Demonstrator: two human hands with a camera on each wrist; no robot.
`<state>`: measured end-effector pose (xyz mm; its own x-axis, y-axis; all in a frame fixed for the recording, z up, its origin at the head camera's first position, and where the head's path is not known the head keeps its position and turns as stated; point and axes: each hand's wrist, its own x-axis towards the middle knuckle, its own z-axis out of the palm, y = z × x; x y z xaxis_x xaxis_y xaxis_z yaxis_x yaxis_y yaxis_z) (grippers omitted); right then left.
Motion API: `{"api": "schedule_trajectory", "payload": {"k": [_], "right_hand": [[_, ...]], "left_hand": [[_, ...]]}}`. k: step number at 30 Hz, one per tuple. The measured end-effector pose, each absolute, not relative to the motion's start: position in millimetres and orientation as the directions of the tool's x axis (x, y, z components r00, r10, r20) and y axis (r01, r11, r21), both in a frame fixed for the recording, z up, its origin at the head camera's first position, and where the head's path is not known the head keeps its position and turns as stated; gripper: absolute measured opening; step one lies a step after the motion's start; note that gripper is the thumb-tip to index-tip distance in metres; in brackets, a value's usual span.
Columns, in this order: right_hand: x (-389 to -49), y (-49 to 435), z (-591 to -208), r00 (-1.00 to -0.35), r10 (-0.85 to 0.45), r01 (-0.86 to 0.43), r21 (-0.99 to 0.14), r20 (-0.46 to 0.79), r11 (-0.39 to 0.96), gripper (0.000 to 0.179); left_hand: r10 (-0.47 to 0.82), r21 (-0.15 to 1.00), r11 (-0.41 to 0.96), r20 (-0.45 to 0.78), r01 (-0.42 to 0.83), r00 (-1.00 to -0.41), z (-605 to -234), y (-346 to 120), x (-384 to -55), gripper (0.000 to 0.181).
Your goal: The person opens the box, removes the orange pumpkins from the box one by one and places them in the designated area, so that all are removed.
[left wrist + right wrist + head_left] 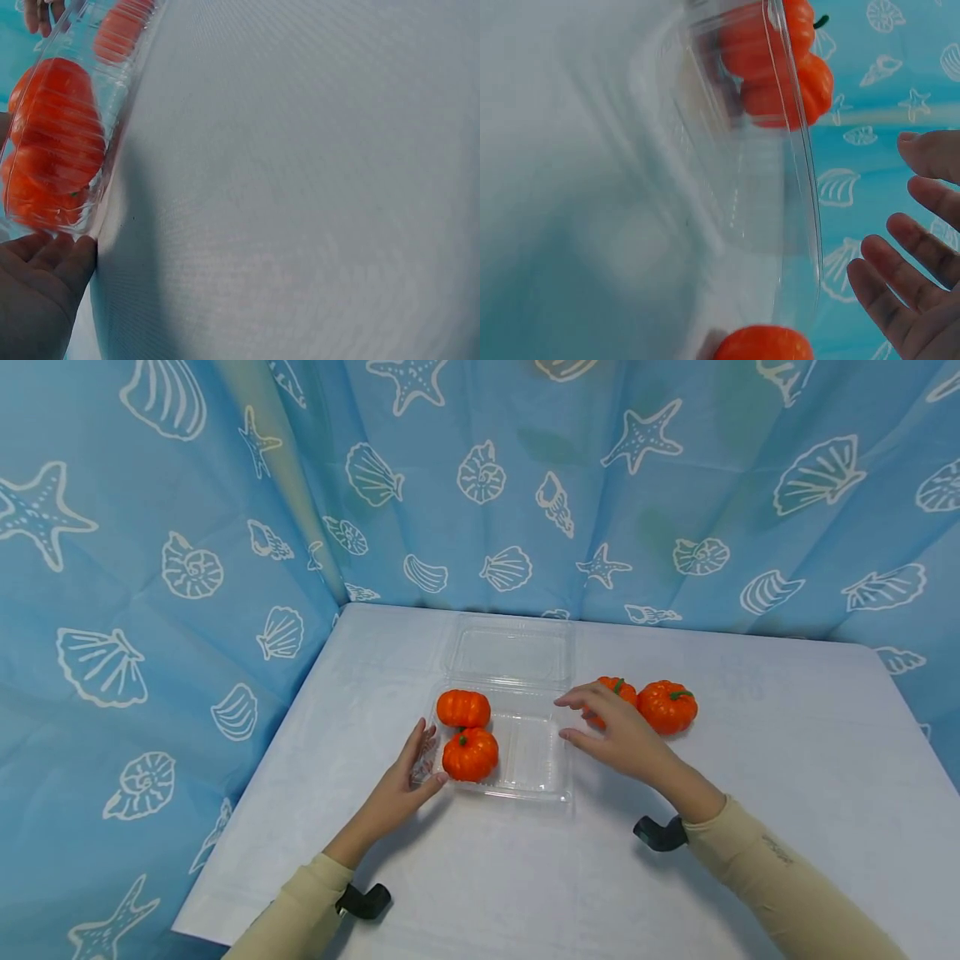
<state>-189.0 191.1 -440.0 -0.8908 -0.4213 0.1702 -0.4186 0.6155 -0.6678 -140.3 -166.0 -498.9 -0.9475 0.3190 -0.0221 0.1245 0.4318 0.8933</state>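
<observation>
A clear plastic clamshell box [534, 760] lies with its lid [513, 652] folded back behind it. Along its left side sit two small orange pumpkins, a rear one [463, 708] and a front one [471, 755] with a green stem. My left hand [401, 787] rests at the box's left wall, fingers extended; in the left wrist view its fingertips [81, 259] are right at the box's edge. Over the right rim hovers my right hand [618, 731], fingers spread and loosely bent, holding nothing, as the right wrist view also shows.
Two more orange pumpkins stand right of the box: one [669, 707] in full view, the other [619, 688] partly behind my right hand. The white table [787, 760] ends at a blue shell-patterned curtain [510, 527] at the back and left.
</observation>
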Motion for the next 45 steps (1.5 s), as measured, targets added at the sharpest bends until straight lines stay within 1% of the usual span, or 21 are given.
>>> {"api": "schedule_trajectory", "payload": {"k": [11, 21, 28, 38, 45], "right_hand": [[-187, 158, -441, -0.86, -0.503, -0.418, -0.686, 0.088, 0.595, 0.041], [-192, 131, -440, -0.834, -0.552, -0.41, -0.688, 0.017, 0.599, 0.046], [-195, 115, -447, -0.809, -0.588, -0.425, -0.696, 0.005, 0.579, 0.048], [-198, 94, -449, -0.764, -0.644, -0.47, -0.713, 0.033, 0.521, 0.045], [-199, 85, -455, -0.762, -0.647, -0.466, -0.7, 0.006, 0.542, 0.043]], "left_hand": [[0.317, 0.897, 0.421, -0.002, 0.139, -0.948, -501, -167, -139, 0.092], [0.313, 0.897, 0.423, -0.014, 0.126, -0.95, -499, -167, -139, 0.092], [0.308, 0.891, 0.437, -0.021, 0.122, -0.951, -501, -168, -139, 0.093], [0.314, 0.893, 0.425, 0.007, 0.147, -0.95, -501, -168, -140, 0.092], [0.325, 0.895, 0.418, 0.011, 0.154, -0.946, -503, -167, -141, 0.091]]}}
